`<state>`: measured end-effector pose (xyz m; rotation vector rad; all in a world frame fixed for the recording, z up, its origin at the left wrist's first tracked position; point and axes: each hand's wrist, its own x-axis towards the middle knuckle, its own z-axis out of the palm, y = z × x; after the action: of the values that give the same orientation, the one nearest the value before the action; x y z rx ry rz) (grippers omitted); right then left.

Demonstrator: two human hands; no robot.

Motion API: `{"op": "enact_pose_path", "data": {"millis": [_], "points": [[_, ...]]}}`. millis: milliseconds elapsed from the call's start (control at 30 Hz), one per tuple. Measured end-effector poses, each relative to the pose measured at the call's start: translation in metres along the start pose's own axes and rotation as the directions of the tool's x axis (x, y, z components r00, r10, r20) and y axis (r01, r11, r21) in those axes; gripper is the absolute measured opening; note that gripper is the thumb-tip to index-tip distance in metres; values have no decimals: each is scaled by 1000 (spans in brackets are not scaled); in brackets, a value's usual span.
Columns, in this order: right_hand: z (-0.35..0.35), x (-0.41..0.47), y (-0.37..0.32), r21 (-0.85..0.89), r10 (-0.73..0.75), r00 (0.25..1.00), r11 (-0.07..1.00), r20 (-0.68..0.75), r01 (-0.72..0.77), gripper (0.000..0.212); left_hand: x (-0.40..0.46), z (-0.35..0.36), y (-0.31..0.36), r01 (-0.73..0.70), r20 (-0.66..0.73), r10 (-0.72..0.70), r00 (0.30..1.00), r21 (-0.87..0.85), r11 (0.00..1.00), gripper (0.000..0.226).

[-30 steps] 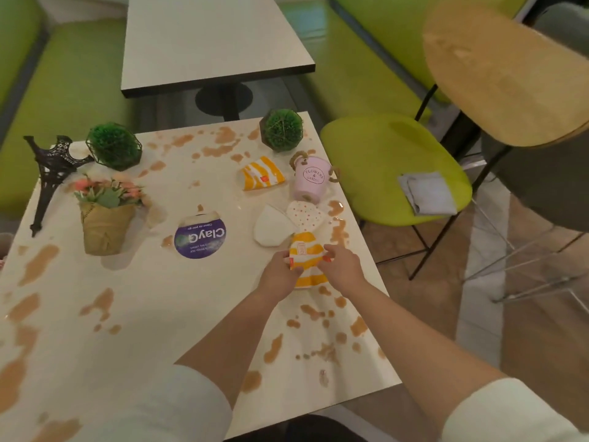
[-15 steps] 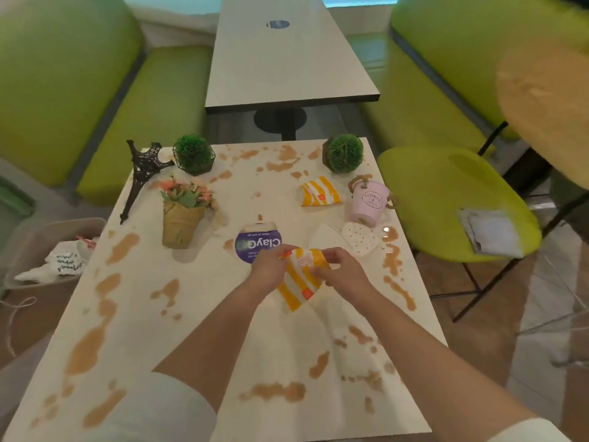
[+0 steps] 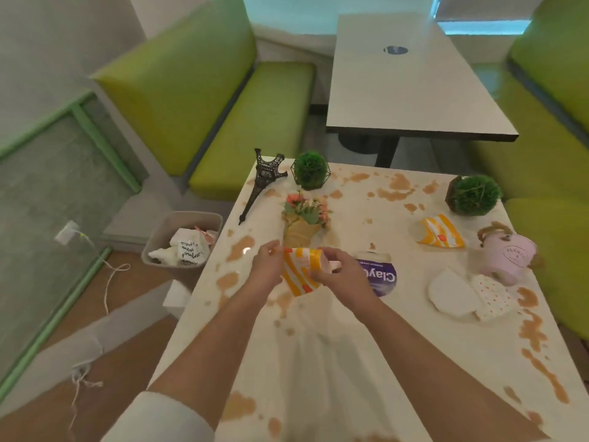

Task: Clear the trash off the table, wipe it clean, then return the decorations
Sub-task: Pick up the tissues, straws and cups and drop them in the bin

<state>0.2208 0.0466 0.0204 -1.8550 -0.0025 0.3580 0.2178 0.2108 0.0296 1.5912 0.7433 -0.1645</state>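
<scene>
Head view, left to right: we see a grey bin (image 3: 178,247) on the floor beside the table (image 3: 350,362), with crumpled white paper (image 3: 186,250) inside it. On the table's far left corner a black tower figurine (image 3: 263,183) lies tilted, and just beside it stands a green ball plant (image 3: 309,170) in a wire frame. Nearer to us stands a flower bouquet (image 3: 304,221) in a tan cone. Brown spill marks (image 3: 239,248) blotch the whole tabletop.

In front of the bouquet, our left hand (image 3: 266,271) and right hand (image 3: 339,274) together hold an orange-and-white striped wrapper (image 3: 299,272) lifted above the table. The left grips its left edge with curled fingers; the right pinches its upper right end.

Right of our hands a purple round sticker (image 3: 382,277) lies flat. Farther right, a second striped wrapper (image 3: 439,232) lies on the table, and near the right edge sit a white paper piece (image 3: 452,293) and a dotted paper piece (image 3: 492,296), touching each other. Behind them a pink watering can (image 3: 508,256) lies tipped over, and a second green ball plant (image 3: 473,194) stands at the far right corner.
</scene>
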Motion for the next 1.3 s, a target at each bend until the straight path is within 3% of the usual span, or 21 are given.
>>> {"op": "enact_pose_path", "data": {"millis": [167, 300, 433, 533, 800, 967, 1100, 1300], "points": [[84, 30, -33, -81, -173, 984, 981, 48, 176, 52, 31, -82, 13, 131, -36, -135, 990, -94, 987, 59], [142, 54, -49, -122, -201, 972, 969, 121, 216, 59, 63, -139, 18, 149, -70, -172, 983, -251, 957, 56], [194, 81, -58, -121, -175, 960, 971, 218, 205, 71, 99, -186, 8, 131, -141, -171, 975, -255, 958, 60], [224, 102, -65, -130, -164, 954, 971, 251, 201, 76, 127, -217, 2, 78, -260, -121, 958, -167, 983, 62], [272, 148, -77, -148, -122, 977, 978, 172, 148, 41, 199, -273, -8, 16, -422, -91, 902, -179, 984, 48], [281, 162, -71, -131, -93, 980, 984, 178, 117, 30, 221, -281, -16, 81, -359, -117, 926, -114, 990, 60], [280, 164, -62, -141, -45, 986, 988, 159, 68, 25, 219, -282, -30, 171, -281, -136, 950, 103, 980, 55], [260, 159, -62, -150, 16, 996, 989, 91, -2, 22, 193, -251, -19, 51, -244, 5, 970, 223, 974, 31]]}}
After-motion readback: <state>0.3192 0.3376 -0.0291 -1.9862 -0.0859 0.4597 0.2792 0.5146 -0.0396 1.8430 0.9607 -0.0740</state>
